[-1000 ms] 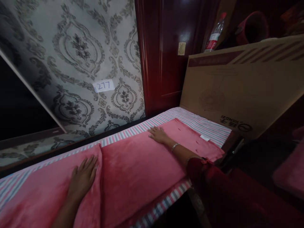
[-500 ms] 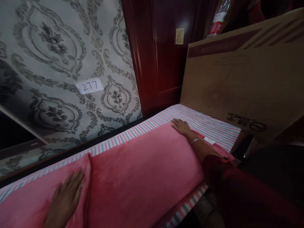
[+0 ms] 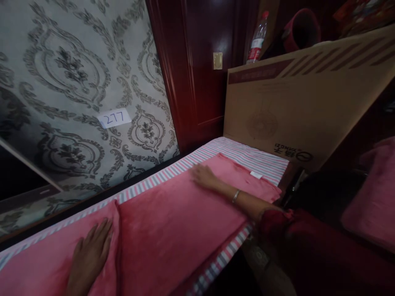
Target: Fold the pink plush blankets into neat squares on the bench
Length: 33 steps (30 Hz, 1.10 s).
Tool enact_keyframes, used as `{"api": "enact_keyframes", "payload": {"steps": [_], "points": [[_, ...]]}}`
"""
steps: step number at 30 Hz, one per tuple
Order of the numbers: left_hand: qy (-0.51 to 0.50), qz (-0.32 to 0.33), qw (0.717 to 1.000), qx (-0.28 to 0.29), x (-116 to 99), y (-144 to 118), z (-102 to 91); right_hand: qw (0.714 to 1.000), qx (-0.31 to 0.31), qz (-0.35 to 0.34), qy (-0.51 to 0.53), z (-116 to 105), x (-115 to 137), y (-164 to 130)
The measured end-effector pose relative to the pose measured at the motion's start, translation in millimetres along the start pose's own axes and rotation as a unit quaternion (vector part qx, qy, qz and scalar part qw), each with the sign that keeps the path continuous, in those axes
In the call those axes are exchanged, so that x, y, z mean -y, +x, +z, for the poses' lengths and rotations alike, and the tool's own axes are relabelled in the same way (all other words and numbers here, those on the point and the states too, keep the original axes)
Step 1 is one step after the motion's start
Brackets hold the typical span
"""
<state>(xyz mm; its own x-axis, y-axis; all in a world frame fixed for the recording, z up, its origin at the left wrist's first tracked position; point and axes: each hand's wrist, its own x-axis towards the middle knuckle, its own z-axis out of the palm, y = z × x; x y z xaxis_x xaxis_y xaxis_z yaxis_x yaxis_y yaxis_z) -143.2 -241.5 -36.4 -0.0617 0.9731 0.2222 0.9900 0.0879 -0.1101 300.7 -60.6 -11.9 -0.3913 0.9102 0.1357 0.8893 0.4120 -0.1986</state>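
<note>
Flat palms (image 3: 91, 255) on lengthwise blanket (image 3: 182, 218)

Blanket (image 3: 173, 222) lying on striped sheet (image 3: 259, 158) of bed. Left hand (image 3: 89, 257) resting flat on blanket's left part, right hand (image 3: 202, 176) on its far right part. Cardboard box (image 3: 296, 102) standing behind bed's right end; bottle (image 3: 256, 39) standing behind box. Wall label (image 3: 114, 118) sitting behind bed, left.

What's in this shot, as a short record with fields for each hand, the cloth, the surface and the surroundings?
left hand: flat, palm down on the pink blanket, beside a fold line
right hand: flat on the blanket near its far edge; bracelet on the wrist
pink blanket: spread out, white tag near the far corner
striped sheet: under the blanket
cardboard box: stands at the sheet's far end
wall label: reads 277
</note>
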Motion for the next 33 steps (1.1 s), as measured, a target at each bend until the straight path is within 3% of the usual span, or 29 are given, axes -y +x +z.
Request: {"api": "enact_keyframes", "payload": {"steps": [1,2,5,7,10,13,18,21,25,29,33], "points": [[-0.004,-0.001,1.000,0.002,-0.8,0.5,-0.7,0.995,0.001,-0.097,0.012,10.8,24.5,-11.6],[-0.008,-0.005,1.000,0.005,-1.8,0.9,-1.5,0.990,0.007,-0.143,0.018,21.2,46.6,-23.7],[-0.006,-0.008,1.000,0.006,-5.7,1.4,-4.7,0.977,0.021,-0.206,0.041,42.3,89.6,-52.5],[0.007,0.001,1.000,-0.005,-7.6,0.8,-6.7,0.974,0.027,-0.220,0.053,46.0,94.1,-59.2],[0.012,0.024,1.000,-0.015,-8.3,-0.6,-9.4,0.982,0.028,-0.183,0.039,41.4,67.4,-55.6],[-0.006,0.023,1.000,-0.016,-8.1,-1.1,-11.7,0.995,0.032,-0.094,0.017,31.9,13.6,-58.5],[-0.023,0.016,1.000,-0.006,-10.6,2.1,-11.5,0.995,0.044,0.087,-0.037,10.3,-87.4,-103.5],[-0.036,0.002,0.999,-0.020,-11.9,5.1,-7.2,0.988,0.028,0.145,-0.054,0.4,-128.9,-131.0],[-0.026,0.006,0.999,-0.029,-8.0,6.1,-0.8,0.987,0.011,0.151,-0.046,-0.8,-149.9,-143.5],[0.017,0.033,0.999,-0.015,-1.7,3.8,2.4,0.988,0.009,0.148,-0.044,4.2,-151.4,-142.0],[0.027,0.008,1.000,-0.007,-4.9,3.2,-1.1,0.989,-0.001,0.145,-0.026,7.5,-152.7,-141.2]]}}
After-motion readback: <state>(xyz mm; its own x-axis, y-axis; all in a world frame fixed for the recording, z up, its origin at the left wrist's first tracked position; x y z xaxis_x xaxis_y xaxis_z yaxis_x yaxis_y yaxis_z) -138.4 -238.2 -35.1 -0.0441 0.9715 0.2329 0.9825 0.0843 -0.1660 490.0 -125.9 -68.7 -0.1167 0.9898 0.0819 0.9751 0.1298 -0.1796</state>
